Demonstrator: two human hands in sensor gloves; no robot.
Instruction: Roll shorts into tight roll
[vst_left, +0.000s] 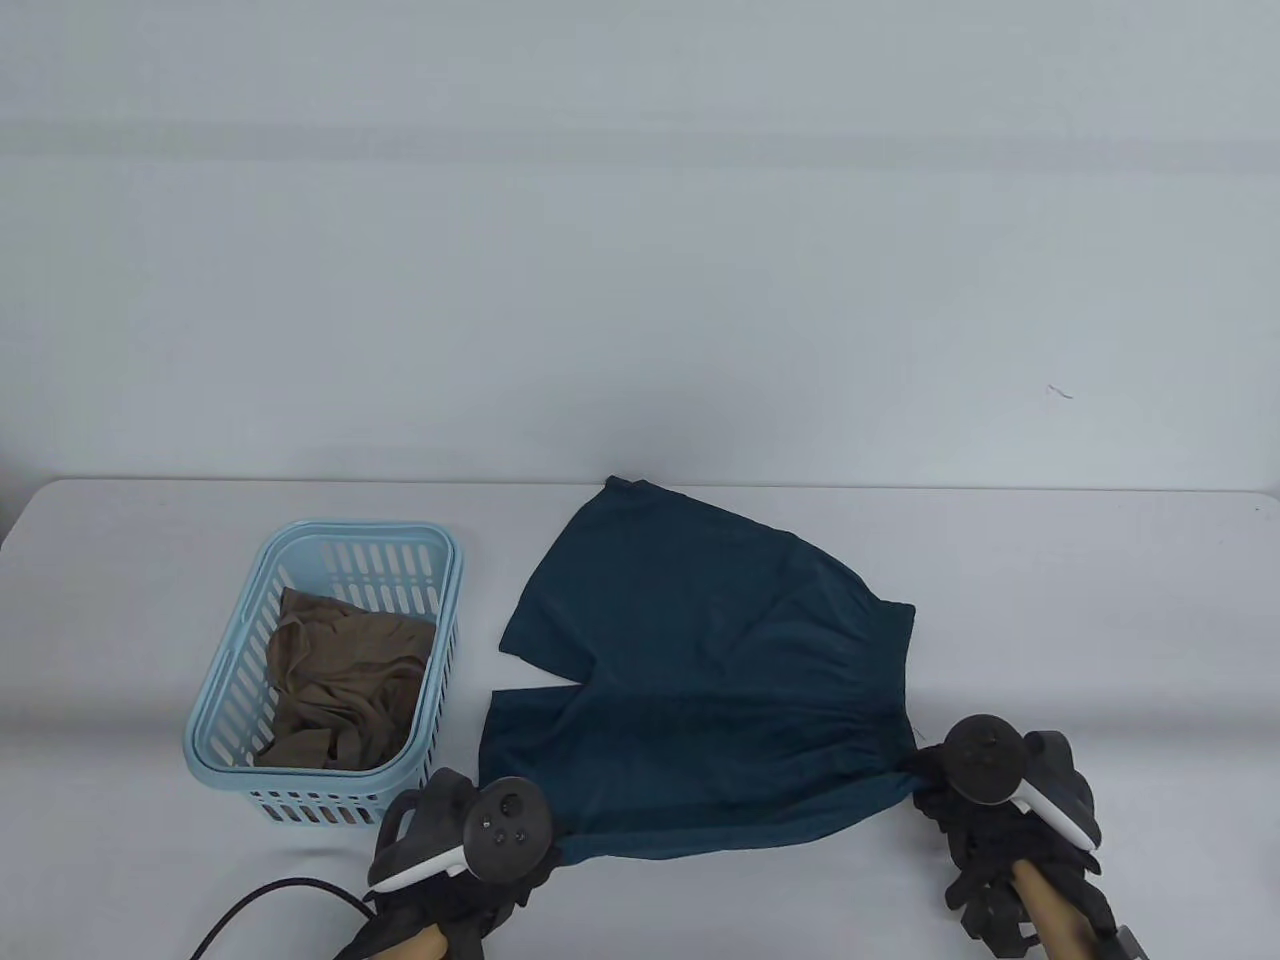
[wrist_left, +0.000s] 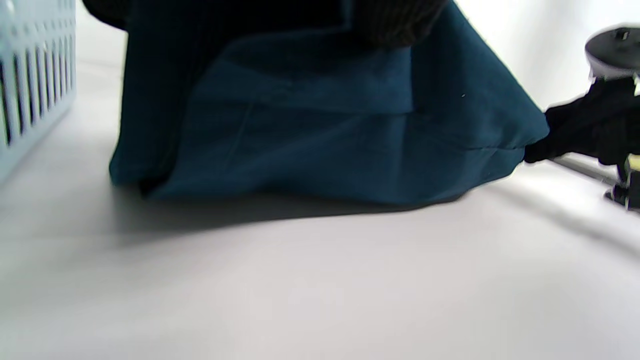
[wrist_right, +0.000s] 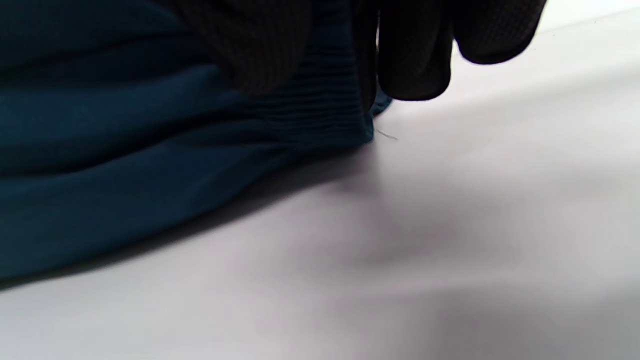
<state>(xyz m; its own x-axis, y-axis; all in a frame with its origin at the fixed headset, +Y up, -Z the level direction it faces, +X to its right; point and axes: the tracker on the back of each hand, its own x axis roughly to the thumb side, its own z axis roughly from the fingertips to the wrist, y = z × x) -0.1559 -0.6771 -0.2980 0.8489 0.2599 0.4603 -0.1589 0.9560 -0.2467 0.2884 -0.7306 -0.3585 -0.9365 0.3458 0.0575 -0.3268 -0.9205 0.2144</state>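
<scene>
Dark teal shorts (vst_left: 700, 680), spread unrolled on the table (vst_left: 900, 900): left hand (vst_left: 465, 830) pinches the near leg hem, right hand (vst_left: 985, 790) pinches the near waistband corner, cloth drawn taut between both grips, seemingly to flatten it before rolling.

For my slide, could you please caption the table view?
Both hands, left and right, grip teal shorts beside a blue basket.

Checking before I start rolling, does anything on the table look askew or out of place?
The teal shorts lie crooked, angled across the table, far leg skewed toward the back edge. The left hand and right hand each pinch a near corner. A brown garment sits crumpled in the blue basket.
</scene>
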